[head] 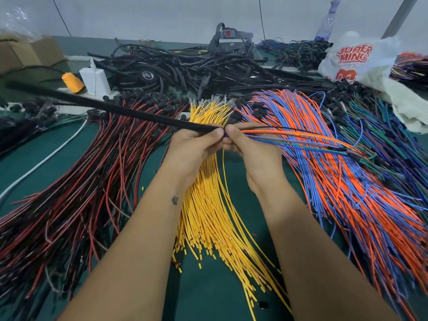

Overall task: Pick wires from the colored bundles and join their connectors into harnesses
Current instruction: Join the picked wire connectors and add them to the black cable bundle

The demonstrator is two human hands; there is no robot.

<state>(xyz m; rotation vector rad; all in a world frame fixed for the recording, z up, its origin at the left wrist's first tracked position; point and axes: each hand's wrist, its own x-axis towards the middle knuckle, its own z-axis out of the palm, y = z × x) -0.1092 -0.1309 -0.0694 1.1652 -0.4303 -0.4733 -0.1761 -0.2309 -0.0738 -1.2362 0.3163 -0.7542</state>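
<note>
My left hand [196, 144] grips the near end of a long black sleeve [111, 107] that stretches away to the far left. My right hand [250, 144] pinches a small bunch of mixed coloured wires [301, 139] right at the sleeve's mouth; the wires trail off to the right. Both hands hover above the yellow wire bundle [208, 216] on the green table [58, 156]. Left of it lies a red and black bundle [81, 193]; on the right lies an orange and blue bundle [347, 181].
A heap of black sleeved harnesses [196, 68] fills the back of the table. A white charger [95, 81] and yellow object [71, 82] sit back left. A printed plastic bag [356, 59] and dark green and purple wires [389, 140] lie at the right.
</note>
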